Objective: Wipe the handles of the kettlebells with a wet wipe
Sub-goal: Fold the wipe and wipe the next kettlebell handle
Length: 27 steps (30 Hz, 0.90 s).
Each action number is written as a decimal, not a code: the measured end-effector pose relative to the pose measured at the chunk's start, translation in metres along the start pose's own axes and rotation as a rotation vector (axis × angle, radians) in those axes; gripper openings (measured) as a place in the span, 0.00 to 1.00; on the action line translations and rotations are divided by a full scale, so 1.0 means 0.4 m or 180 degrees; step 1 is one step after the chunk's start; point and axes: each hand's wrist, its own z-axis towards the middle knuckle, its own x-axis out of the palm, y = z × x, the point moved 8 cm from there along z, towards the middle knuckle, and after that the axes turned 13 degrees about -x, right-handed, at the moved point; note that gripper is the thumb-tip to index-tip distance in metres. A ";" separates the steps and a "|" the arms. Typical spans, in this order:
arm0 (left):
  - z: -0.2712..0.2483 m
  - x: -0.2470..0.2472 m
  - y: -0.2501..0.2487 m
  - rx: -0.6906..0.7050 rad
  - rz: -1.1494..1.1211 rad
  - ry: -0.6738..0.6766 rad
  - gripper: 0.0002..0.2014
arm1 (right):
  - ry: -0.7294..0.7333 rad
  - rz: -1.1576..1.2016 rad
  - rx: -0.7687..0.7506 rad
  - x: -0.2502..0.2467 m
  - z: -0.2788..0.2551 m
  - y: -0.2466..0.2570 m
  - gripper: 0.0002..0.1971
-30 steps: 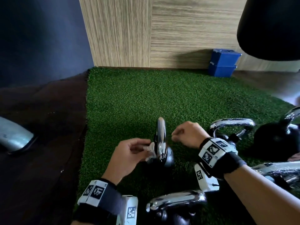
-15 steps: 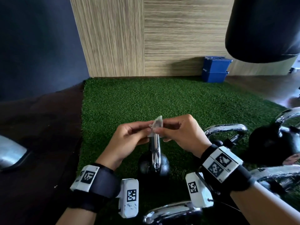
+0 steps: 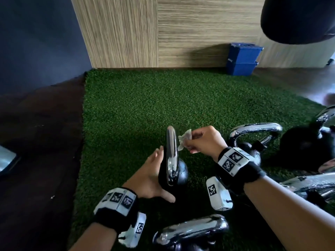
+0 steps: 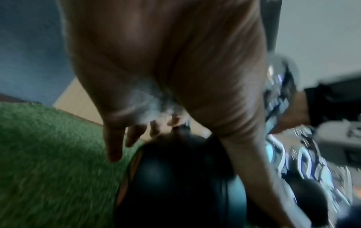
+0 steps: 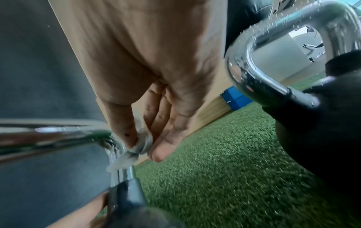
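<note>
Fingers (image 3: pixel 194 135) of our right hand (image 3: pixel 203 140) pinch the wipe (image 3: pixel 184 138) just right of the upright handle (image 3: pixel 171 151), while our left hand (image 3: pixel 148 176), spread flat, steadies the kettlebell (image 3: pixel 178 175) on the turf (image 3: pixel 126 115).

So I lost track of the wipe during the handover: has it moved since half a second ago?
Yes. The wet wipe was above the kettlebell handle; now the right hand pinches it against the handle's right side.

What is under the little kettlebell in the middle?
Green turf lies all around the kettlebell. The spot right beneath its black ball is covered, so it cannot be seen.
</note>
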 end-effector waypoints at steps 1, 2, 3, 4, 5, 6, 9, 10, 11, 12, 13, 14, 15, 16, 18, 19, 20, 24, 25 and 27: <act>0.009 0.020 -0.003 -0.0011 -0.0058 -0.0134 0.79 | -0.0039 0.0003 0.0030 0.008 0.005 -0.015 0.07; 0.016 0.030 -0.004 -0.0016 -0.0048 -0.0350 0.78 | -0.0066 0.0005 0.0032 0.019 0.011 -0.027 0.07; 0.018 0.032 -0.005 0.0009 0.0017 -0.0575 0.74 | -0.0063 0.0024 0.0014 0.030 0.016 -0.035 0.07; 0.018 0.032 -0.005 0.0063 0.0048 -0.0745 0.71 | -0.0034 0.0068 -0.0004 0.044 0.020 -0.043 0.05; 0.017 0.031 -0.003 0.0121 0.0016 -0.0829 0.68 | -0.0001 0.0107 -0.0017 0.059 0.023 -0.050 0.04; 0.016 0.030 -0.001 0.0172 -0.0036 -0.0855 0.67 | 0.0012 0.0062 -0.0025 0.071 0.025 -0.056 0.04; 0.015 0.021 -0.001 0.0283 -0.0168 -0.0846 0.65 | -0.0071 -0.0362 -0.0052 0.086 0.028 -0.064 0.05; 0.015 0.017 -0.001 0.0340 -0.0258 -0.0849 0.65 | -0.0093 -0.0449 -0.0050 0.086 0.030 -0.061 0.07; 0.015 0.012 0.000 0.0401 -0.0384 -0.0835 0.64 | -0.0111 -0.0536 -0.0064 0.084 0.036 -0.056 0.09; 0.017 0.008 0.003 0.0453 -0.0518 -0.0805 0.63 | -0.0147 -0.0613 -0.0116 0.079 0.041 -0.046 0.11; 0.021 0.007 0.007 0.0491 -0.0633 -0.0766 0.62 | -0.0220 -0.0621 -0.0211 0.071 0.046 -0.033 0.12; 0.026 0.008 0.011 0.0517 -0.0720 -0.0719 0.60 | -0.0321 -0.0524 -0.0315 0.062 0.051 -0.019 0.13; 0.030 0.010 0.015 0.0534 -0.0782 -0.0670 0.59 | -0.0437 -0.0354 -0.0402 0.053 0.055 -0.010 0.12; 0.033 0.012 0.017 0.0544 -0.0820 -0.0630 0.59 | -0.0529 -0.0193 -0.0433 0.047 0.056 -0.006 0.10; 0.039 0.015 0.022 0.0537 -0.0824 -0.0602 0.59 | -0.0547 0.0086 -0.0290 0.051 0.052 -0.016 0.06; 0.042 0.016 0.025 0.0514 -0.0802 -0.0598 0.60 | -0.0482 0.0228 -0.0145 0.060 0.049 -0.026 0.05; 0.044 0.016 0.028 0.0475 -0.0786 -0.0593 0.60 | -0.0411 0.0281 -0.0041 0.066 0.046 -0.029 0.04; 0.056 0.017 0.035 0.0362 -0.0743 -0.0455 0.56 | -0.0607 -0.0231 -0.0546 0.031 0.058 0.034 0.02; 0.059 0.015 0.035 0.0356 -0.0698 -0.0430 0.54 | -0.0685 -0.0418 -0.0756 0.021 0.057 0.057 0.02; 0.065 0.012 0.039 0.0316 -0.0553 -0.0399 0.52 | -0.0747 -0.0732 -0.1166 0.016 0.041 0.093 0.10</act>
